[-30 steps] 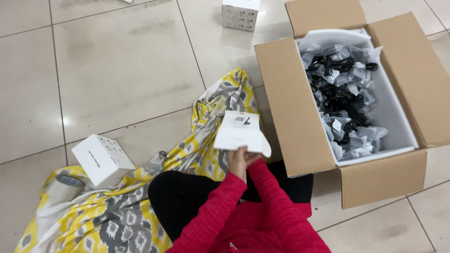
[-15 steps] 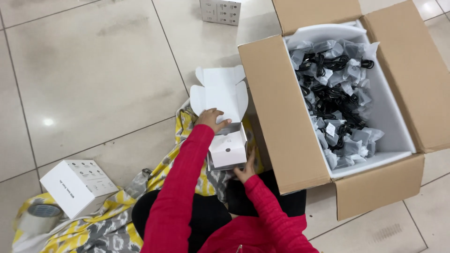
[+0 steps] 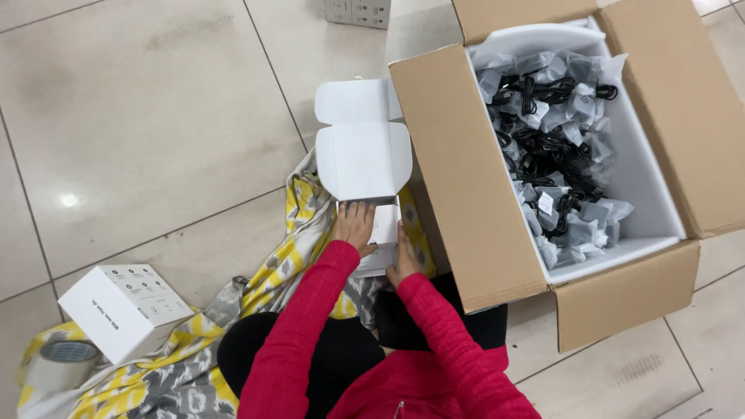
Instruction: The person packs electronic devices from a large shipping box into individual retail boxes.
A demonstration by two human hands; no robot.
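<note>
Both hands now on the small white box (image 3: 378, 233), which sits over the lap against the near left wall of the big carton (image 3: 466, 186). Left hand (image 3: 354, 225) grips the box's left side, fingers wrapped on it; right hand (image 3: 403, 260) is clamped on its right edge, thumb side partly hidden by the box. Change vs half a second back: the lid flap (image 3: 362, 151) is swung fully up and open, where before the left hand was lifting it and only the right steadied the box; a second ago the box was a half-folded blank held in one hand. So the box reads as erected, open-topped, held square by both hands; can't see inside it from this angle. Carton's flaps are all open, white liner inside, packed with bagged black cables (image 3: 555, 147), none out of it that I can see. A closed white box (image 3: 124, 310) sits on the floor tiles (image 3: 155, 116) at the left edge of the yellow-grey cloth (image 3: 299, 233), tape roll (image 3: 58, 365) just beside it at bottom left. Another white box (image 3: 357, 12) at the top edge, well apart.
</note>
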